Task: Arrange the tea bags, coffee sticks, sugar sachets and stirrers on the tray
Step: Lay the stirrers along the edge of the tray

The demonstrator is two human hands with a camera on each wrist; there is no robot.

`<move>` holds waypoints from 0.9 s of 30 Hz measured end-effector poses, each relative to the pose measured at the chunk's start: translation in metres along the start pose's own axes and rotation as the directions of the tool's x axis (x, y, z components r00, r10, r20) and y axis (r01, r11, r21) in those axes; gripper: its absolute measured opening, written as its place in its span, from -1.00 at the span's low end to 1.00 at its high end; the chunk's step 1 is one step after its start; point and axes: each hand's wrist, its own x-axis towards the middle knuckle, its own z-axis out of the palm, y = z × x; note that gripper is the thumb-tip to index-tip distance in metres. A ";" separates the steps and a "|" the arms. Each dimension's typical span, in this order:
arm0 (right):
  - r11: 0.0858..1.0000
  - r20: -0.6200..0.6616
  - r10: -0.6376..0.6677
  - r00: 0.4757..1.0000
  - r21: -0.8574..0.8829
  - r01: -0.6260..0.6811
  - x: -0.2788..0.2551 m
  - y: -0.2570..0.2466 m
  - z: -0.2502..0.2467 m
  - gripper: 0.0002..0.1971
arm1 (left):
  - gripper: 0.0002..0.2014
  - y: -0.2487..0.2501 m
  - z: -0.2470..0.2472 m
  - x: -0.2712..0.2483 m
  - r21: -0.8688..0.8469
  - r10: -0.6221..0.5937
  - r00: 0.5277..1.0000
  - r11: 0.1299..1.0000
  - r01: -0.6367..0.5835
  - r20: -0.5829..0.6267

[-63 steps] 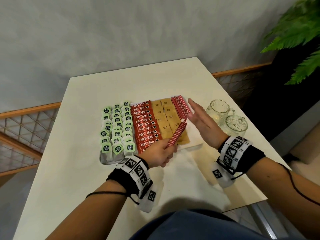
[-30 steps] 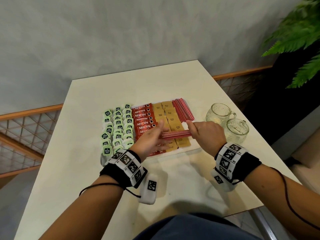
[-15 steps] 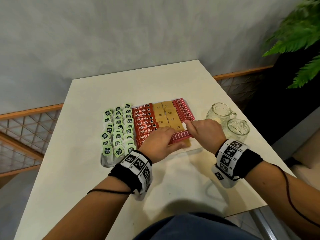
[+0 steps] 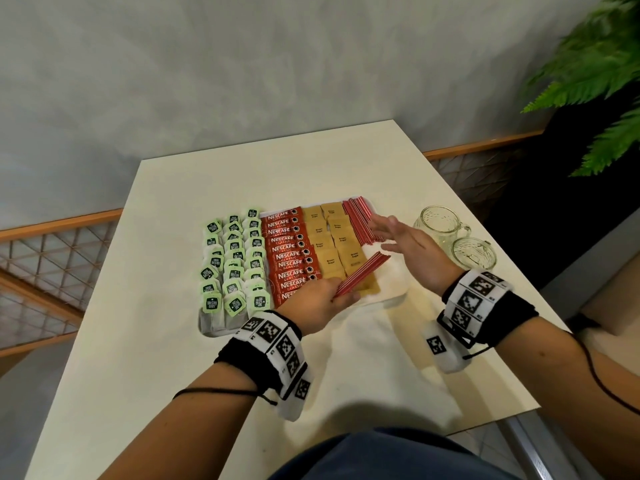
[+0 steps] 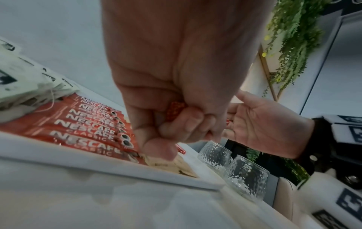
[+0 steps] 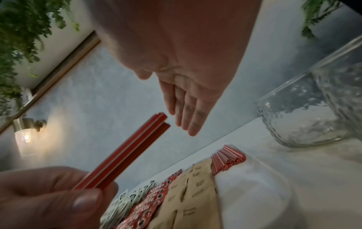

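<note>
A cream table (image 4: 214,358) carries a white tray (image 4: 388,299) and two glass mugs (image 4: 457,242).

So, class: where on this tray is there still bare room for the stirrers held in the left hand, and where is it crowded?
Free: the tray's near right corner, bordered by the sugar sachets, the laid stirrers and the glass mugs. Crowded: tea bags and coffee sticks fill the rest. The left hand grips the stirrer bundle; the right hand hovers open.

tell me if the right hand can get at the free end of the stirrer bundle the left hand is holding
Probably yes. The right hand is open, fingers straight, right beside the raised tip of the stirrer bundle. The left hand grips only the near end, and nothing lies between.
</note>
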 end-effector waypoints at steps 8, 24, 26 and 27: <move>0.998 0.129 -0.058 0.990 0.001 0.059 -0.004 0.006 0.006 -0.22 | -0.78 0.002 0.002 0.003 -0.573 -0.037 0.999 0.818 0.051 0.037; 0.898 0.271 -0.056 0.961 -0.407 0.167 -0.011 0.003 0.025 0.39 | -0.72 0.020 0.013 0.014 -0.955 -0.291 0.956 0.269 0.125 0.043; 0.916 0.237 -0.001 0.972 -0.391 0.096 -0.010 0.000 0.017 0.30 | -0.71 0.021 0.017 0.014 -0.930 -0.279 0.960 0.348 0.116 0.016; 0.932 0.223 0.021 0.975 -0.357 0.062 -0.010 0.000 0.013 0.17 | -0.69 0.022 0.019 0.014 -0.911 -0.274 0.962 0.394 0.120 0.008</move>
